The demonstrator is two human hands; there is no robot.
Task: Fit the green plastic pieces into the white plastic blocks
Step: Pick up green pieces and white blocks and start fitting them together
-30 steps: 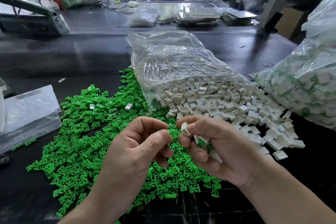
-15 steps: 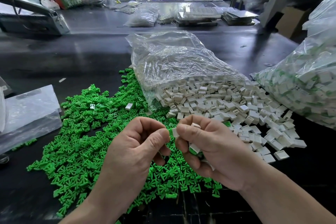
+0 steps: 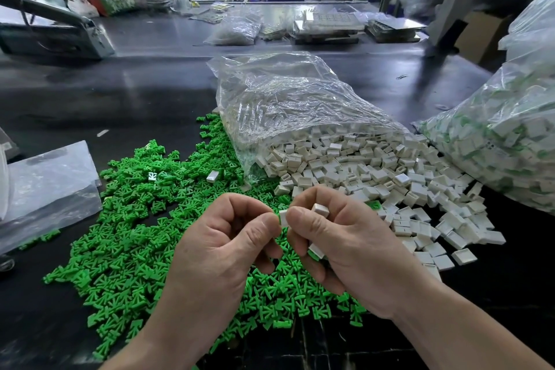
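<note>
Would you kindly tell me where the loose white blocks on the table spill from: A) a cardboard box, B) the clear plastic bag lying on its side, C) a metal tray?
B: the white blocks fan out onto the table from the open mouth of the clear plastic bag.

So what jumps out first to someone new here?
The heap of bright green plastic pieces on the dark table, left of centre, grabs first. Behind it a clear plastic bag spills small white plastic blocks rightward. Up front, the left hand and right hand pinch one white block between them.
</note>
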